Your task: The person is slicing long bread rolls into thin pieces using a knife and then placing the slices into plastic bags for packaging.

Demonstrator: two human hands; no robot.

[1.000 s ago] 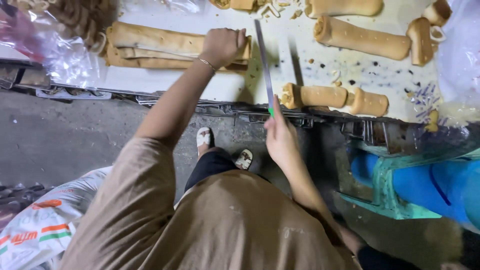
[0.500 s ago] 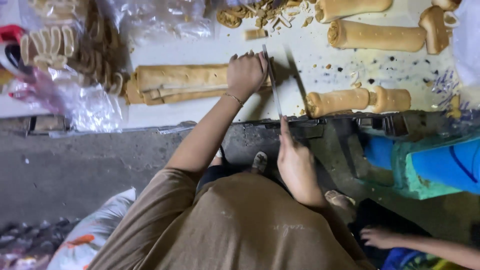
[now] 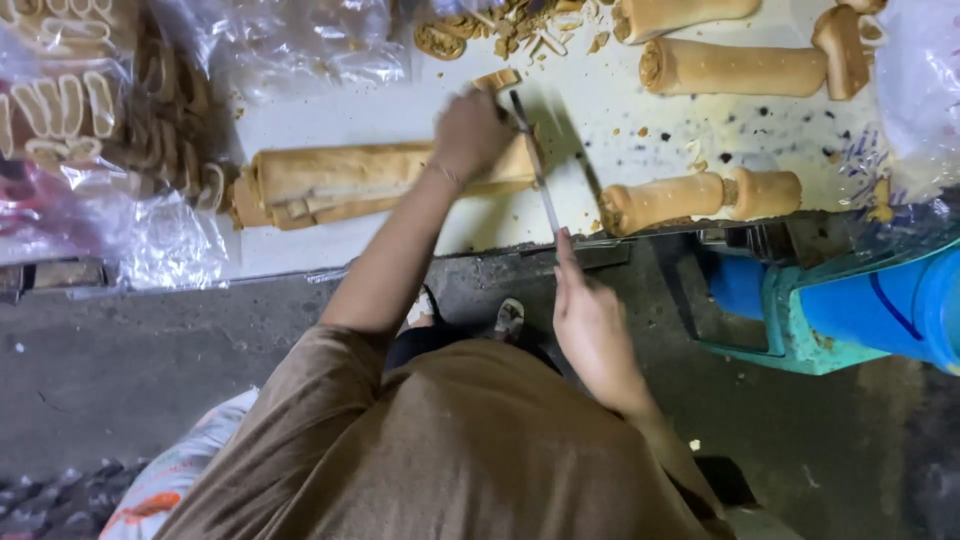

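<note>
At far left, bags of sliced pieces are lying on the white table. The long pastry roll is being pressed down by the left hand, closed over its right end. Compared with a moment ago, the long knife is being worked further across that end, so a slice is being cut. Its handle is being gripped by the closed right hand. Shorter rolls are lying to the right.
</note>
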